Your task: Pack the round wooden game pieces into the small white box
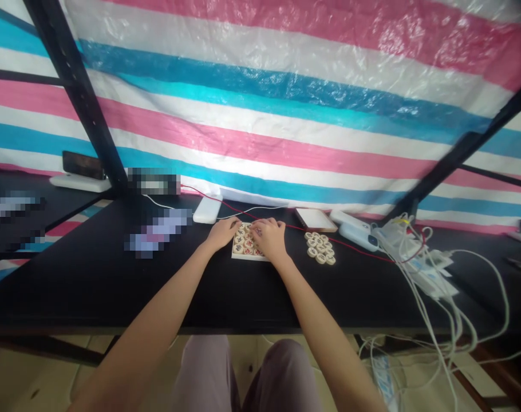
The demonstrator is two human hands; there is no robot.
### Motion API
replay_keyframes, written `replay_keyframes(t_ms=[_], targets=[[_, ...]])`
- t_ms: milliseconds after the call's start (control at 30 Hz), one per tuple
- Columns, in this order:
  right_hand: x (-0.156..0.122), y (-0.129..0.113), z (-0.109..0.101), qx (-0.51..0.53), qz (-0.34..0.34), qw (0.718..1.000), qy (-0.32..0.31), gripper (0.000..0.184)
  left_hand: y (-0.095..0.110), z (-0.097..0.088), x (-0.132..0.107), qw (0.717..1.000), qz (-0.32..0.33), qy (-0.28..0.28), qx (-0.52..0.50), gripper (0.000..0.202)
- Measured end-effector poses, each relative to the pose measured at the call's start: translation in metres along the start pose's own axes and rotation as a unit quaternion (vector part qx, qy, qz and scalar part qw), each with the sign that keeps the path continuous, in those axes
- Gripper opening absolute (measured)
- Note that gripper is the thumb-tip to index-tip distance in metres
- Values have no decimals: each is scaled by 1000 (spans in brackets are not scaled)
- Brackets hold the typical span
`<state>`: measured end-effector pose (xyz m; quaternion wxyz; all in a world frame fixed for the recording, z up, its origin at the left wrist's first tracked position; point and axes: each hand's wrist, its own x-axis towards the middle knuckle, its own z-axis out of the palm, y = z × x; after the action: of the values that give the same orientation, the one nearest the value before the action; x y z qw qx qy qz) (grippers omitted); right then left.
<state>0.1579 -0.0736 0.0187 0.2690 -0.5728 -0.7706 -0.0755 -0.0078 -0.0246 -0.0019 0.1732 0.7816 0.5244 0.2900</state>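
Note:
A small pale tray (239,255) full of round wooden game pieces with red and black marks lies on the black table (114,286). My left hand (222,232) rests at the tray's left edge, fingers curled against it. My right hand (269,237) lies over the tray's right part, fingers bent down onto the pieces; what they pinch is hidden. A loose cluster of several more pieces (320,248) lies on the table just right of my right hand.
Behind the tray lie a white power bank (208,210), a red wire (350,245), a tan lid (315,219) and a white device (357,231). White chargers and tangled cables (419,257) crowd the right side. A striped tarp hangs behind black frame posts.

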Motion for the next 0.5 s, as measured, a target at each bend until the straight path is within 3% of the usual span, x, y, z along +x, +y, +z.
replay_keyframes(t_ms=[133, 233, 367, 500], targets=[[1, -3, -3, -2, 6, 1000, -3, 21, -6, 2, 3, 1000, 9, 2, -25, 35], [-1, 4, -13, -16, 10, 999, 36, 23, -8, 1, 5, 999, 1, -8, -39, 36], [-29, 42, -34, -78, 95, 985, 121, 28, -5, -2, 5, 999, -7, -15, -44, 34], [-85, 85, -47, -162, 125, 973, 107, 32, -2, -3, 4, 999, -8, -13, -36, 32]])
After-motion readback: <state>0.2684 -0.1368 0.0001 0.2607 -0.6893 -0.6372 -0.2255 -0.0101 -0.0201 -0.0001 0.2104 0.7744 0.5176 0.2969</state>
